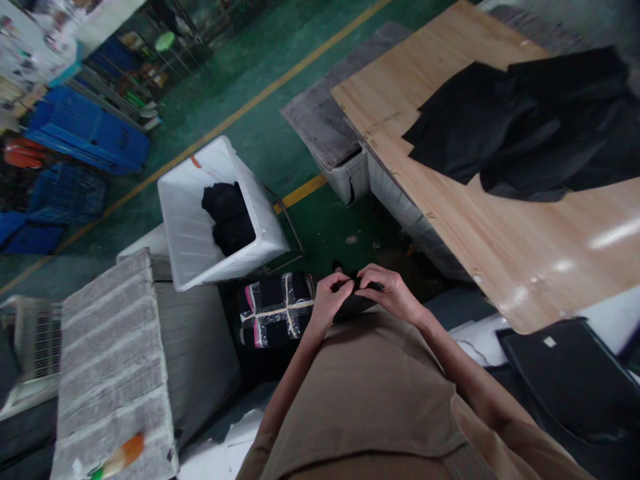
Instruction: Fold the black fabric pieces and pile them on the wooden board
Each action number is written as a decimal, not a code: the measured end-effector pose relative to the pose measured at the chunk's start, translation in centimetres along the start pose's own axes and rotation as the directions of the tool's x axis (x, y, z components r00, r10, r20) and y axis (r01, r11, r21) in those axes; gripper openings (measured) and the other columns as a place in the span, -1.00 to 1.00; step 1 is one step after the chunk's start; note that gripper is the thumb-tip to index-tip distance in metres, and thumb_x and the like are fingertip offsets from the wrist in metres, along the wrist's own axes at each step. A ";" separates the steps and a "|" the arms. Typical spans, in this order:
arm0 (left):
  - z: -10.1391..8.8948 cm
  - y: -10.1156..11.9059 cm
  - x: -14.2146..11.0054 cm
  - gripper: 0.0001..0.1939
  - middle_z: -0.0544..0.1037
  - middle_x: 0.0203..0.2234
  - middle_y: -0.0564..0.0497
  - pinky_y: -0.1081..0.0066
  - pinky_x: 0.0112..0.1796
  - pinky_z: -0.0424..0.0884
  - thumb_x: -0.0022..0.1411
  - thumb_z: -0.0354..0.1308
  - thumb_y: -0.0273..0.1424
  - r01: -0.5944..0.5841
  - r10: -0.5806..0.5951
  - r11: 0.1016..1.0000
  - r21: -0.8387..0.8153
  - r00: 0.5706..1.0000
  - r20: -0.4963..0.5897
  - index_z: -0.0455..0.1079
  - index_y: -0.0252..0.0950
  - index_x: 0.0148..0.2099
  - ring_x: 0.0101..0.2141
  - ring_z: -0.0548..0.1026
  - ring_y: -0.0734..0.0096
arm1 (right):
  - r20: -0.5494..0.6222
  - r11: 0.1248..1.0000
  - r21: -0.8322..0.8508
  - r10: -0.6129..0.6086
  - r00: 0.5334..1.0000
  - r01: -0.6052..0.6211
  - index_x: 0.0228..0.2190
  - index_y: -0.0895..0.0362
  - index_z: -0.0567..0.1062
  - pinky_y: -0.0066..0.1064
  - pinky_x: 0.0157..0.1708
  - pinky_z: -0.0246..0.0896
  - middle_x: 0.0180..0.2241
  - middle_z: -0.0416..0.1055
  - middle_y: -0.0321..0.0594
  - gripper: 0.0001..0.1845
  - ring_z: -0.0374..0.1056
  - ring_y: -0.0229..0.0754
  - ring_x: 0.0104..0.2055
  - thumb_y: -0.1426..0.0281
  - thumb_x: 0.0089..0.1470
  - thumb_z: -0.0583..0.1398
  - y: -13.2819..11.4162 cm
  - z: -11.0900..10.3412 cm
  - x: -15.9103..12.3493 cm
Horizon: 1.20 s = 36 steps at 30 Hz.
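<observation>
Both my hands meet in front of my body and hold a small piece of black fabric point(356, 299) between them. My left hand point(327, 300) has its fingers curled around the fabric's left end. My right hand point(393, 290) pinches the right end, fingers bent. Just left of my hands lies a bundle of dark cloth wrapped in clear plastic and tied with tape point(277, 309). A white plastic bin point(187, 227) stands beyond it with black cloth point(229, 215) inside.
A wooden table point(500, 227) on the right carries a heap of black fabric pieces point(530, 123). A grey towel-covered surface point(113, 360) is at the left. Blue crates point(85, 130) stand at the far left on the green floor point(260, 67). A black tray point(575, 377) lies at lower right.
</observation>
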<state>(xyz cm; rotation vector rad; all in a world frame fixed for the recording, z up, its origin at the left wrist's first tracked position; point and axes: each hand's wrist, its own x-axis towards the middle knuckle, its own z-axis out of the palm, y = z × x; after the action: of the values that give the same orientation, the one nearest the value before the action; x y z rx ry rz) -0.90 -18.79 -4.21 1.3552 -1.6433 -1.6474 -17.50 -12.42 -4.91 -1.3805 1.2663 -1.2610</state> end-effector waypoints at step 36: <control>0.4 -0.1 -0.2 -0.84 0.39 -0.59 0.13 0.49 -0.41 0.20 0.11 0.19 -0.37 -0.031 0.027 0.996 0.085 0.998 0.048 0.40 -0.33 -0.48 -0.50 0.29 0.52 | -0.049 0.908 0.242 0.363 0.930 -0.342 -0.34 0.13 0.43 -0.36 -0.26 0.33 -0.39 0.40 -0.29 -0.80 0.36 -0.25 -0.34 0.36 -0.05 0.29 0.6 0.5 0.8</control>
<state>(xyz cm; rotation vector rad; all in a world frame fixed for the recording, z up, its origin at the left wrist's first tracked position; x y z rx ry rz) -1.07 -18.37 -4.32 1.3362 -1.7708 -1.6197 -17.07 -13.27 -5.43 -0.8876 1.3170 -1.1831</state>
